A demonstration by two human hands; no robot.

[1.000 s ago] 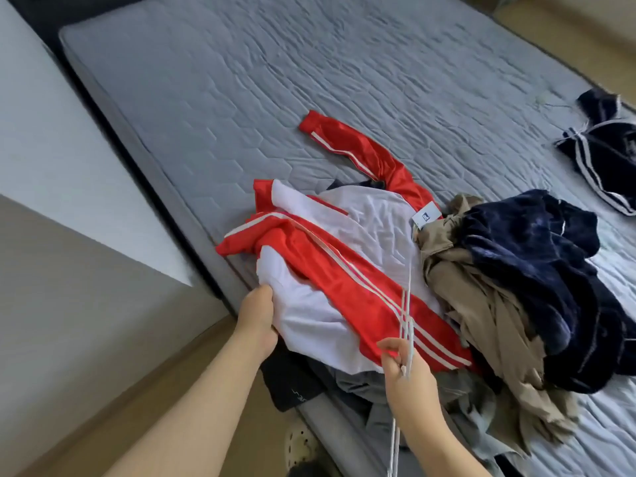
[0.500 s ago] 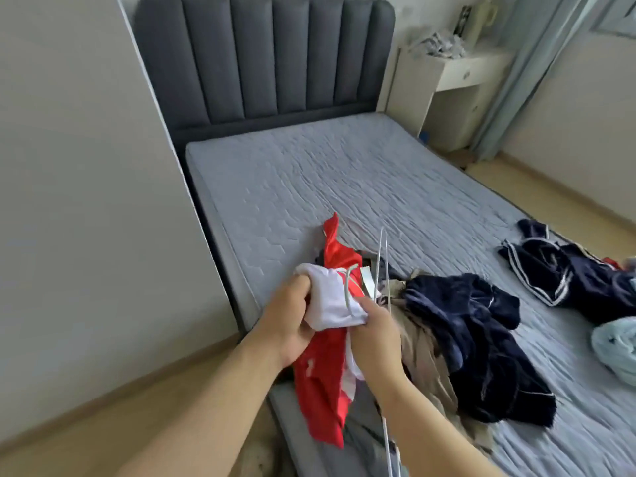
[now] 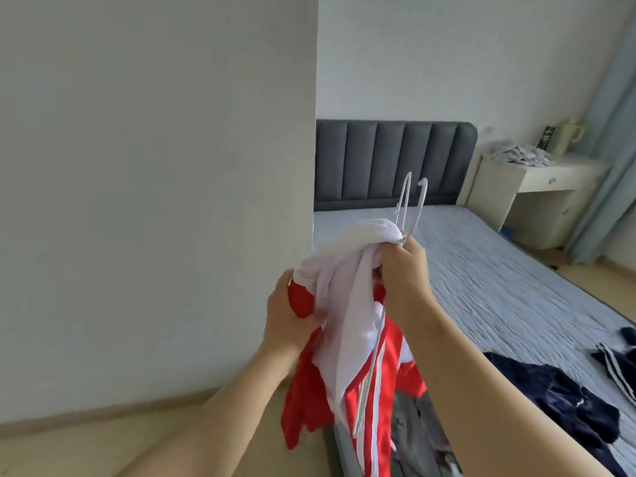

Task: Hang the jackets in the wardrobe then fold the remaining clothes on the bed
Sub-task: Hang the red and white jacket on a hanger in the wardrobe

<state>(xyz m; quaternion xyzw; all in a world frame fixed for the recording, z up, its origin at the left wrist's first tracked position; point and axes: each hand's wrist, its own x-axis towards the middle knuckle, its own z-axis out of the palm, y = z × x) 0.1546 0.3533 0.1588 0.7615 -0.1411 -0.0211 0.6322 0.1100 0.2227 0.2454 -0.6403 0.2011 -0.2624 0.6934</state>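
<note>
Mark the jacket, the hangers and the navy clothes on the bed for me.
jacket (image 3: pixel 344 304), head view, on its bunched white fabric.
hangers (image 3: pixel 420 204), head view, on the shank of one hook.
navy clothes (image 3: pixel 557 404), head view, on the middle of the pile.

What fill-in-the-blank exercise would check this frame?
The left hand grips a white and ___ jacket. The right hand holds the jacket's top together with white clothes ___. Navy clothes lie on the grey ___.
Missing: red; hangers; bed.
</note>
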